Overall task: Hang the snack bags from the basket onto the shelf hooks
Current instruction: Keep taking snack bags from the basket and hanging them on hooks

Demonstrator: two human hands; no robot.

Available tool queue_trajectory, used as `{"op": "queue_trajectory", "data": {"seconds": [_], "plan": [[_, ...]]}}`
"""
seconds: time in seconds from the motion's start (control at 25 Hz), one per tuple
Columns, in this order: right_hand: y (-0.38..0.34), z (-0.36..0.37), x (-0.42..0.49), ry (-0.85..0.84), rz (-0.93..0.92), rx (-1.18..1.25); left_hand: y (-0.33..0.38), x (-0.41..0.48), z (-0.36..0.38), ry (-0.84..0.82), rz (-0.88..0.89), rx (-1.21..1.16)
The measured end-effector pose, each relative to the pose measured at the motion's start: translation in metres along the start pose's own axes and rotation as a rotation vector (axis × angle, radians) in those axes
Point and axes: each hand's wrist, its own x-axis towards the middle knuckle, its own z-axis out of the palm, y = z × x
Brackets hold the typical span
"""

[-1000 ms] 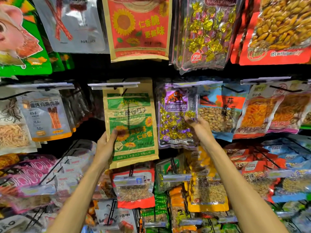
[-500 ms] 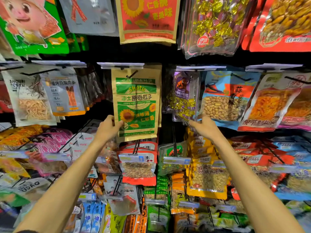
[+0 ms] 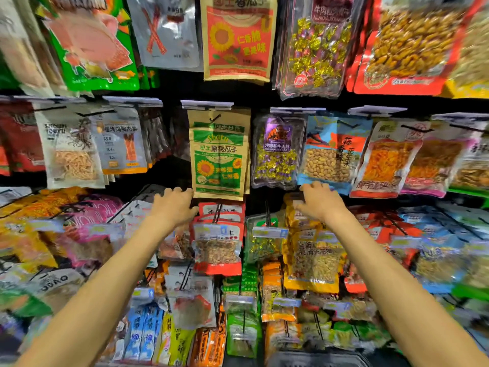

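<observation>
Head view, single entry.

- Shelf: a wall of black hooks in rows, packed with hanging snack bags. The edges of the picture are blurred.
- Seed bag [image 3: 219,154]: brown paper with a green label and a sunflower. It hangs upright on a hook [image 3: 214,118] in the middle row, under a price strip [image 3: 207,104]. More bags of the same kind hang behind it.
- Candy bag [image 3: 277,154]: clear, with a purple bull label and gold and purple wrapped pieces. It hangs just right of the seed bag.
- Peanut bag [image 3: 330,157]: blue and orange, next to the right, partly behind the candy bag.
- Squid bag [image 3: 74,152]: white, in the same row, well to the left.
- Red bag [image 3: 217,247]: has a clear window and hangs in the row below the seed bag.
- Yellow bags [image 3: 315,258]: a stack in the lower row, beneath the candy and peanut bags.
- Left hand [image 3: 173,205]: seen from the back, at the seed bag's lower left corner. The fingers [image 3: 182,193] are loosely curled and hold nothing. Contact with the bag cannot be told.
- Right hand [image 3: 321,201]: seen from the back, just below the candy and peanut bags and above the yellow bags. The fingers [image 3: 312,186] are loosely bent and grip nothing.
</observation>
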Motion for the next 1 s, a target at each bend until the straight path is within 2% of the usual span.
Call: {"op": "queue_trajectory", "data": {"seconds": [0.2,0.48,0.64,0.8,1.0], "plan": [[-0.006,0.014,-0.064,0.02,-0.059,-0.049,0.001,-0.066,0.015,0.071,0.046,0.044],[0.021,0.065,-0.165,-0.082,-0.067,0.014,0.052,-0.144,0.032,0.104,0.162,0.024],[0.052,0.095,-0.191,-0.109,-0.041,0.027,0.096,-0.17,0.048,0.169,0.255,0.016],[0.09,0.128,-0.198,-0.174,-0.023,0.063,0.153,-0.179,0.074,0.132,0.306,0.002],[0.147,0.188,-0.195,-0.149,-0.064,0.108,0.238,-0.2,0.142,0.067,0.247,-0.115]]}}
